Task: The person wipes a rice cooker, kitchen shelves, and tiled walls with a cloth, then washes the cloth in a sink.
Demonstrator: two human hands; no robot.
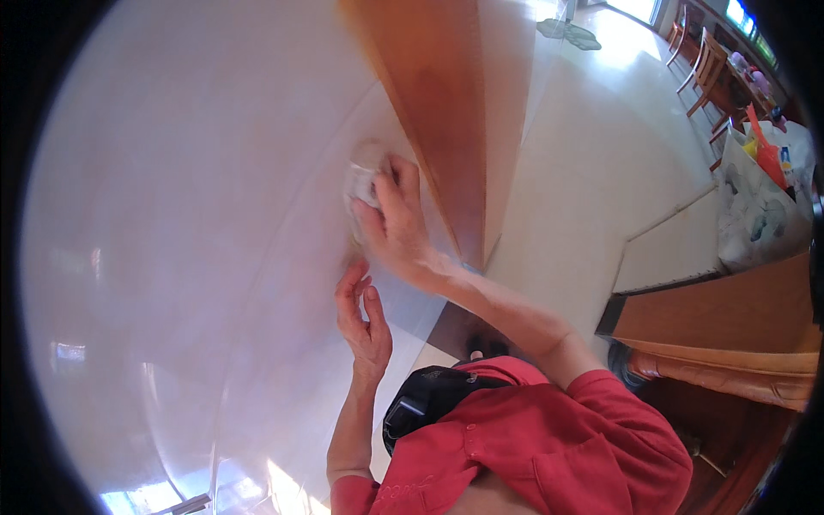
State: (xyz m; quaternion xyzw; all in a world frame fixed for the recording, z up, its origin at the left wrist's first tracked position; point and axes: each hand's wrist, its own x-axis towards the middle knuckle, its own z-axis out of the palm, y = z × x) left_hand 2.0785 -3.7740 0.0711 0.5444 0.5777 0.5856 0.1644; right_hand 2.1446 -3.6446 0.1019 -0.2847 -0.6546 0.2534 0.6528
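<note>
My right hand (399, 212) grips a crumpled white cloth (364, 183) and presses it against a pale glossy wall (257, 225), close to the edge of a brown wooden panel or door frame (438, 109). The cloth is blurred, and my fingers cover part of it. Lower down, my left hand (364, 322) is raised with its fingers curled and apart, holding nothing. Its fingertips are at or very near the wall, where their reflection shows; whether they touch it I cannot tell.
Pale floor tiles (573, 148) stretch away past the wooden edge. At the right, plastic bags (753, 212) rest by a wooden piece of furniture (714, 322). Wooden chairs (711, 61) line the far right side. A green mat (570, 33) lies near the bright doorway.
</note>
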